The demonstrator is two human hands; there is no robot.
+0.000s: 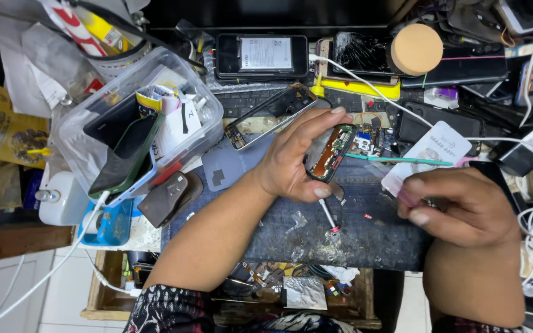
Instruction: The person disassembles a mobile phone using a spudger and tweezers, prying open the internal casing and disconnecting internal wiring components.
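Here, nearest to me, I see a wooden tray under the bench edge holding scraps: a piece of crumpled foil, small parts and bits of wire. Above it lies the dark work mat, worn and stained.

My right hand rests on the mat's right side, fingers curled together around a pink-handled tool; a thin green tool runs leftward from that hand toward the board, though I cannot tell whether it is the same tool. A white card lies just beyond the knuckles.

My left hand is at the mat's centre, thumb and fingers clamped on the edges of an opened phone, tilted up so its circuit board and copper-coloured interior face right. A small metal-tipped tool lies on the mat just below it.

Left of the forearm sits a clear plastic tub holding a dark phone, a green-edged phone leaning against it, and folded paper packets. Beside it, a brown leather case.

Farther back lie a bare phone frame, a phone with its back off showing the battery, a cracked-screen phone, and a round cork-coloured disc.
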